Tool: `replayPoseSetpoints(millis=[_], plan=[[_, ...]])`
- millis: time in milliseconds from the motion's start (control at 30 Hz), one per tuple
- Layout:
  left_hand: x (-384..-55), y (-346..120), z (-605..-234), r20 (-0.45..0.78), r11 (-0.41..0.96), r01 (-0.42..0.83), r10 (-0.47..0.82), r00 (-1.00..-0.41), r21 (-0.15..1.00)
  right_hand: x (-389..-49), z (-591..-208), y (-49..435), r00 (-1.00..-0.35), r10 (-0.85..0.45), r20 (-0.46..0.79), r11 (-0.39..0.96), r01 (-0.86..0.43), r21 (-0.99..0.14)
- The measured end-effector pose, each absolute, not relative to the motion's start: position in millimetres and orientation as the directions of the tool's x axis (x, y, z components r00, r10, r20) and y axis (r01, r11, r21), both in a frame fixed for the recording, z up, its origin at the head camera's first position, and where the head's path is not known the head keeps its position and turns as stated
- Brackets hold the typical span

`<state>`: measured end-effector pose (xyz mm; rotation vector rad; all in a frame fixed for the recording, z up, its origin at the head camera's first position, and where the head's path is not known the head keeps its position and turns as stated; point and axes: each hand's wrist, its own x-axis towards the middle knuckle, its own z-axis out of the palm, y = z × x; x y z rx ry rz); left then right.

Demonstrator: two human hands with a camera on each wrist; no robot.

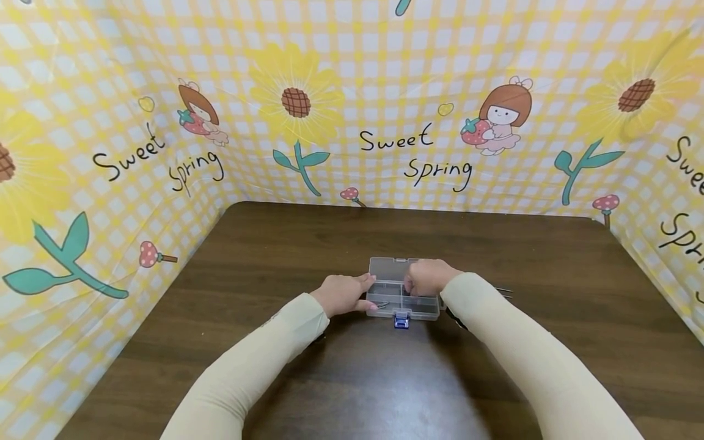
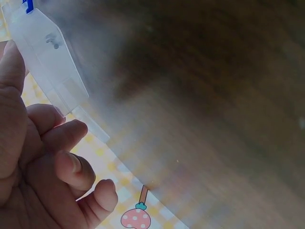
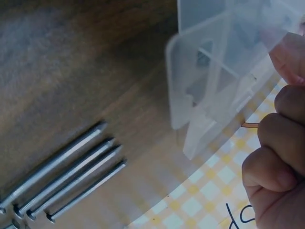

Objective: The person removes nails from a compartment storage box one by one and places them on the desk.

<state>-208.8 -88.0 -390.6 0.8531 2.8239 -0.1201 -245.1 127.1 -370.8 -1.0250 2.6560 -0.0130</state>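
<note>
A clear plastic compartment box (image 1: 420, 316) lies on the table with its lid (image 1: 385, 267) raised at the back and a blue latch (image 1: 402, 321) at the front. My left hand (image 1: 342, 294) holds the box's left end, thumb at the front corner and index finger farther back. Small metal pieces (image 1: 382, 305) lie in the front left compartment. My right hand (image 1: 430, 277) reaches over the back right part, fingers curled and pointing down into it. In the right wrist view its lower fingers (image 3: 269, 169) are folded in; I cannot tell what its fingertips hold.
Several steel nails (image 3: 66, 179) lie side by side on the table, to the right of the box and partly behind the right sleeve (image 1: 478, 299). A yellow checked cloth (image 1: 330, 165) rises along the back and sides of the dark wooden table (image 1: 264, 244).
</note>
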Motion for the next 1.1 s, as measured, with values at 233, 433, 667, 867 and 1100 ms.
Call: replayPoseSetpoints(millis=[233, 433, 667, 867, 1100], plan=[[-208.6, -86.9, -391.0, -0.227, 0.834, 0.551, 0.531, -0.816, -0.03, -246.8, -360.9, 126.9, -0.712, -0.643, -0.283, 0.759, -0.641, -0.11], [-207.6, -86.7, -390.7, -0.24, 0.837, 0.547, 0.527, -0.815, -0.023, -248.5, -354.2, 134.7, -0.721, -0.639, -0.268, 0.765, -0.632, -0.123], [-209.4, -87.6, -390.2, -0.242, 0.845, 0.535, 0.516, -0.822, -0.017, -253.4, -345.9, 148.6, -0.735, -0.62, -0.273, 0.783, -0.604, -0.152], [-208.7, -88.5, -389.3, -0.233, 0.837, 0.547, 0.528, -0.817, -0.02, -254.9, -340.6, 167.8, -0.753, -0.602, -0.266, 0.797, -0.586, -0.145], [-206.7, -85.9, -387.6, -0.23, 0.824, 0.566, 0.545, -0.806, -0.03, -247.5, -336.4, 208.8, -0.757, -0.594, -0.272, 0.804, -0.566, -0.183]])
